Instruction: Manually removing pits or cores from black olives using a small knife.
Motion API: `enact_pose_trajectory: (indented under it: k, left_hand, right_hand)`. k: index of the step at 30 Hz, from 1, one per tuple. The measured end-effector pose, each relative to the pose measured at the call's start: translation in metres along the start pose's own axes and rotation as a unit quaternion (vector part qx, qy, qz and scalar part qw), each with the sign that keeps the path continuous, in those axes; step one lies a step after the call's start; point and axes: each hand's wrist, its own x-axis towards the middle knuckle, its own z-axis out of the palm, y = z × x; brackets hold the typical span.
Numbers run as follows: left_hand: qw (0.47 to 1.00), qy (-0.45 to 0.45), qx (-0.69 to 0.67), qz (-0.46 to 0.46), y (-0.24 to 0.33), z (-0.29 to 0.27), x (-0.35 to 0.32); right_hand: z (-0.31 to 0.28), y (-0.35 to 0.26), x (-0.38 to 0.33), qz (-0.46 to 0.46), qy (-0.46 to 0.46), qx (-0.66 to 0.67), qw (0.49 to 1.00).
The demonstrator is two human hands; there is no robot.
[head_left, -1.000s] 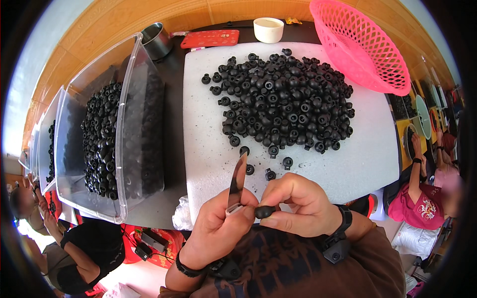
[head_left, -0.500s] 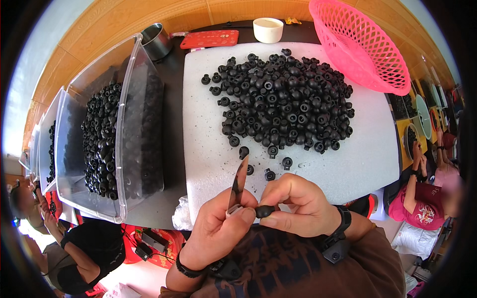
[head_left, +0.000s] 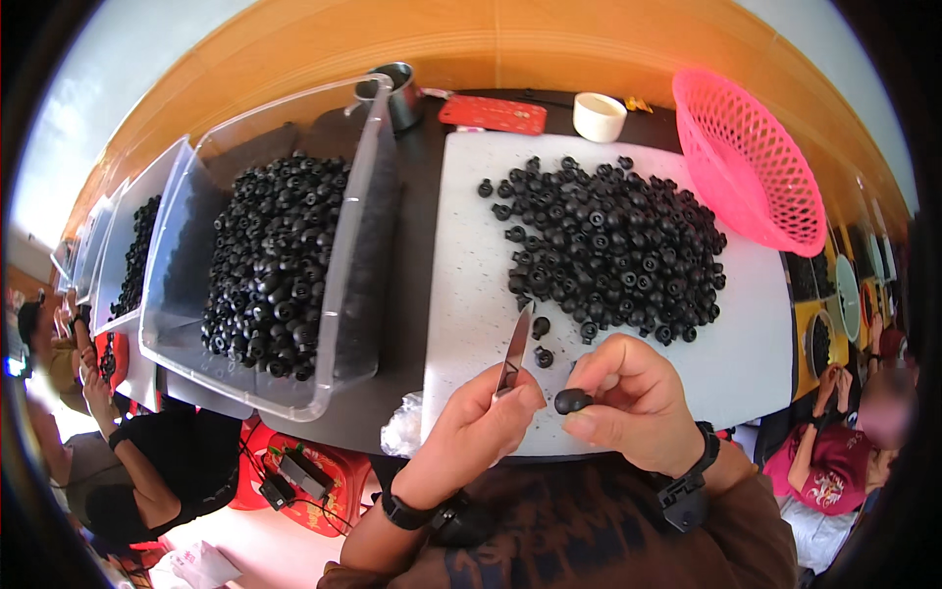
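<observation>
My left hand (head_left: 479,424) is closed around a knife (head_left: 516,351), its narrow blade pointing up and away from me. Between thumb and fingers, my right hand (head_left: 636,401) pinches a small, rounded black plastic piece (head_left: 572,401). A small gap separates this piece from the left hand and the knife. Beyond both hands, a large pile of similar black pieces (head_left: 618,245) covers much of a white board (head_left: 469,245). A couple of loose pieces (head_left: 544,356) lie on the board near the knife blade.
At left stands a clear plastic bin (head_left: 355,236) full of black pieces. A pink basket (head_left: 741,177), white cup (head_left: 599,120), red flat case (head_left: 493,114) and metal mug (head_left: 402,103) are at the back. Crumpled plastic (head_left: 402,427) lies near the board's corner. People sit on both sides.
My hands have drawn apart: the knife hand has left the black piece, which the right hand still pinches. The view has shifted, so the table appears farther right and lower.
</observation>
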Motion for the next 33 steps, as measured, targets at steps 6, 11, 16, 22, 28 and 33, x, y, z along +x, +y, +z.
enact_pose_trajectory:
  k: [6, 11, 16, 22, 28, 33]
  left_hand:
    - [0.996, 0.058, -0.035, 0.051, -0.008, -0.006, 0.001]
    - [0.994, 0.033, -0.072, 0.070, -0.010, -0.009, -0.004]
    - [0.993, 0.007, -0.104, 0.052, -0.010, -0.019, 0.001]
    - [0.997, 0.018, -0.063, 0.034, -0.005, -0.011, 0.007]
    - [0.997, 0.036, -0.053, 0.039, -0.010, -0.008, 0.010]
    - [0.996, 0.051, -0.038, 0.056, -0.013, -0.005, 0.007]
  right_hand:
    - [0.067, -0.032, 0.067, -0.083, -0.150, -0.152, 0.973]
    - [0.088, -0.019, 0.099, -0.259, -0.107, -0.283, 0.917]
    - [0.025, -0.031, 0.066, -0.131, -0.076, -0.389, 0.909]
    - [-0.031, -0.004, 0.011, -0.085, 0.027, -0.455, 0.886]
    - [-0.039, 0.017, -0.001, -0.167, -0.015, -0.662, 0.730]
    - [-0.043, 0.020, 0.002, -0.181, -0.018, -0.662, 0.727]
